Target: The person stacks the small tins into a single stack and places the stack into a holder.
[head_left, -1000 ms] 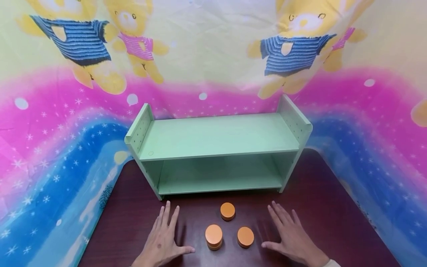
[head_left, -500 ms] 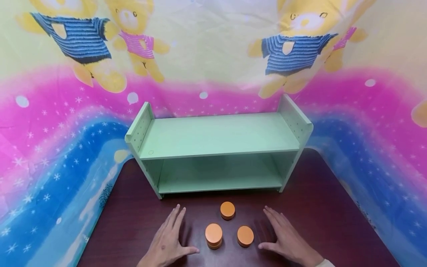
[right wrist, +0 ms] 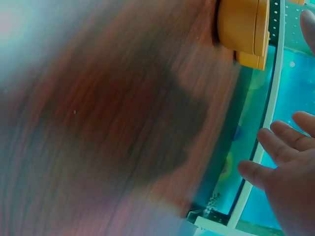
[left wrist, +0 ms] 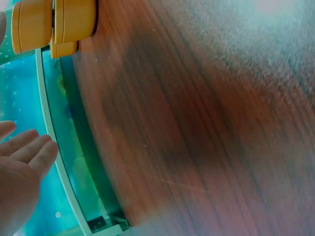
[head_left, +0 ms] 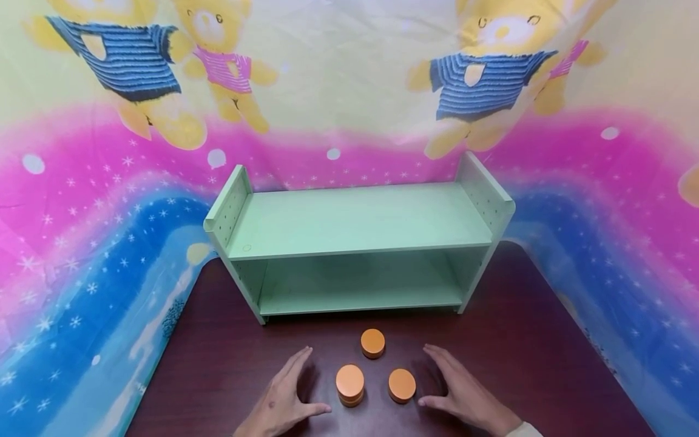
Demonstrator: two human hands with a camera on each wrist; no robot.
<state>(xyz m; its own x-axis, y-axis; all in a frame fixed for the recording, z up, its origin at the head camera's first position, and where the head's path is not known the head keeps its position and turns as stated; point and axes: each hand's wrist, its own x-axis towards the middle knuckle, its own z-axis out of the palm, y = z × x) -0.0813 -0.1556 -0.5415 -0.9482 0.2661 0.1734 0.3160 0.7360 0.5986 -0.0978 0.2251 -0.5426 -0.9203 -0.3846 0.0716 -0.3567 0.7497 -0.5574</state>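
Several round orange tins stand on the dark table in front of me. On the left are two tins, one on top of the other; in the left wrist view the upper tin sits on the lower tin. A single tin stands to their right, and another tin farther back. My left hand is left of the stack, thumb pointing at it, fingers extended and touching nothing. Mirroring it, my right hand is spread beside the right tin, apart from it.
Behind the tins a pale green two-tier shelf stands on the dark wooden table, with raised side panels. A curtain printed with bears and snowflakes hangs around the back and sides.
Both hands have moved inward, closer to the tins, with the fingertips drawn slightly toward me. The tins and the shelf stay in place.
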